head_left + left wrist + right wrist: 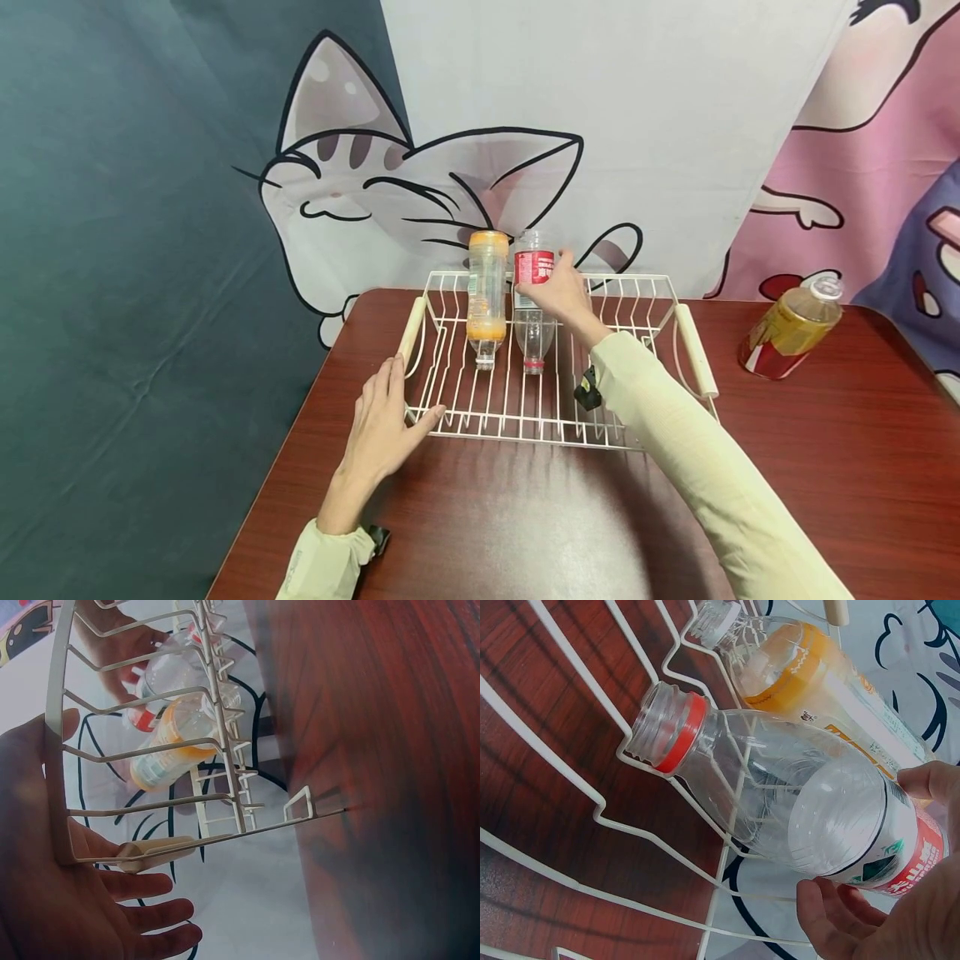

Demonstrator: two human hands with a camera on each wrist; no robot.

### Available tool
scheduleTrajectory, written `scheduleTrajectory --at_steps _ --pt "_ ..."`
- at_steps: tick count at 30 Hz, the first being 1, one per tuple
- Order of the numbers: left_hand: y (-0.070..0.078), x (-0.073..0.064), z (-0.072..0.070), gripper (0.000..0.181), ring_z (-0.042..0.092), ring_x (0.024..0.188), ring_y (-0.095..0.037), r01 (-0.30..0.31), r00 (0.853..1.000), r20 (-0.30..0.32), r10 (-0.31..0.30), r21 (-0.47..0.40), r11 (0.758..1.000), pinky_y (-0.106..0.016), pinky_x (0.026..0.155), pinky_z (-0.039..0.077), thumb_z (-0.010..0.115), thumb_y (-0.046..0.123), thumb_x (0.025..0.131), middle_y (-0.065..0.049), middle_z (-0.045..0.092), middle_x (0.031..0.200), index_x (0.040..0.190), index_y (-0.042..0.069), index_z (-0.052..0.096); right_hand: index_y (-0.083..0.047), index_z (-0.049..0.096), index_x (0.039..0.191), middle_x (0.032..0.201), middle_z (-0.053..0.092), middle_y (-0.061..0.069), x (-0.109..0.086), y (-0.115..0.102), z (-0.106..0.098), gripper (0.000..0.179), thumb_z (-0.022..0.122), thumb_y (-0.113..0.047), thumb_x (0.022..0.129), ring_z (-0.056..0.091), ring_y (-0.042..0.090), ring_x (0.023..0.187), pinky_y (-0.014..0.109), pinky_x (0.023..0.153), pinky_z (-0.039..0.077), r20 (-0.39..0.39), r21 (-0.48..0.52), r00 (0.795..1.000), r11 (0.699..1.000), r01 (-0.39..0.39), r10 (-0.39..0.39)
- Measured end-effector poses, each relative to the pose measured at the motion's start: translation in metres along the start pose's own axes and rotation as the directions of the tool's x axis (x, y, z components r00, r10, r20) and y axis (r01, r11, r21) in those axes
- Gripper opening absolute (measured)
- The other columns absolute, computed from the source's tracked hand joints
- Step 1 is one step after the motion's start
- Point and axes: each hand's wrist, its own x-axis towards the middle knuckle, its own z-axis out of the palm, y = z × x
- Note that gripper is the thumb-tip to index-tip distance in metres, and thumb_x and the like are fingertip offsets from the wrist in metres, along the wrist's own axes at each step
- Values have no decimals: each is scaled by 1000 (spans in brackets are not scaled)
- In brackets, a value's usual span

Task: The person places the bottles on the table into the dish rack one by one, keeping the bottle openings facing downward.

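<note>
A white wire rack (630, 277) with pale handles stands on the table. Two clear empty plastic bottles lean neck-down in it, side by side. The left one (487, 283) has orange bands; the right one (534, 332) has a red-and-white label and a red ring at its uncapped neck. My right hand (564, 293) grips this red-labelled bottle near its upturned base, thumb on one side and fingers on the other, as the right wrist view shows. At the rack's front left corner, my left hand (384, 421) rests against the frame with its fingers extended.
On the table's right side stands another clear bottle (791, 329) with a yellow-and-red label, outside the rack. A cartoon-printed cloth (480, 100) hangs close behind the table. The rack's left handle (412, 329) and right handle (696, 350) rise at its ends.
</note>
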Motion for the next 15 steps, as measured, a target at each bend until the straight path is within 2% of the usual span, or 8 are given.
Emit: scheduleTrajectory --at_steps 7,15 --pt "1 0 0 102 29 138 -43 1 1000 7 -1 -3 1000 -61 105 29 63 58 88 -25 27 154 156 -3 18 -6 16 153 116 57 21 -1 1 0 104 78 -33 74 59 36 97 47 79 52 12 15 1000 1000 3 -4" --pt "0 0 0 102 28 138 -42 8 1000 12 -7 -9 1000 -61 106 28 63 59 88 -24 26 155 156 -3 17 -5 13 154 130 52 25 -2 3 -10 105 76 -38 77 55 39 113 51 92 48 45 1 999 1000 -12 12"
